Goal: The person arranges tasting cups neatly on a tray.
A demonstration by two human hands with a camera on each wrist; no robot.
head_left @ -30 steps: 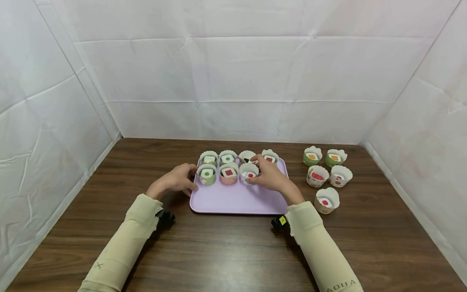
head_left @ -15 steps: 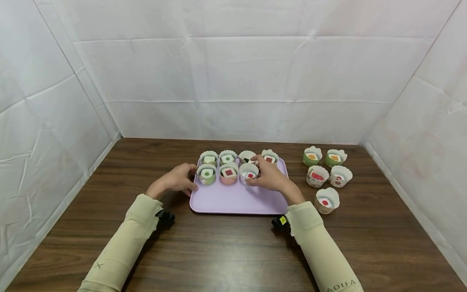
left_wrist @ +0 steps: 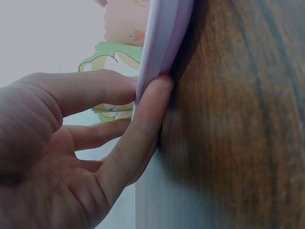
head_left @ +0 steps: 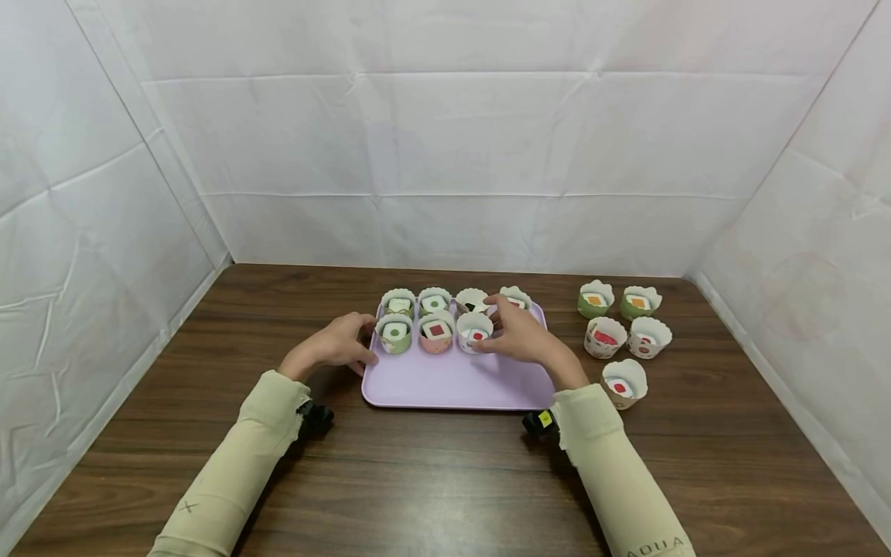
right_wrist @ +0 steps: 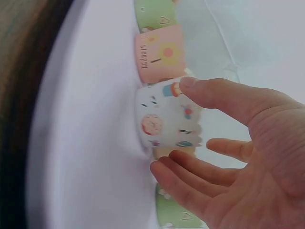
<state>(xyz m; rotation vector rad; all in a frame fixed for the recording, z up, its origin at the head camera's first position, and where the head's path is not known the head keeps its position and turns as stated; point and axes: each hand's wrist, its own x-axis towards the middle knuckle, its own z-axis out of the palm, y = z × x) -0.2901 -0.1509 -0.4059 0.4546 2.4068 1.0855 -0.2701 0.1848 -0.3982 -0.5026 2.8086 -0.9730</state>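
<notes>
Here, the white cup [right_wrist: 164, 119] lies just left of the right hand [head_left: 520, 336], the nearer, its fingers loosely spread; the left hand [head_left: 339, 340] pinches the edge of the tray [head_left: 438, 387]

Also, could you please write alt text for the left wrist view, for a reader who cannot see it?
A left hand pinches the edge of a pale purple tray. Printed green and pink cups show partly behind the edge; a dark wooden tabletop fills the right side.
</notes>
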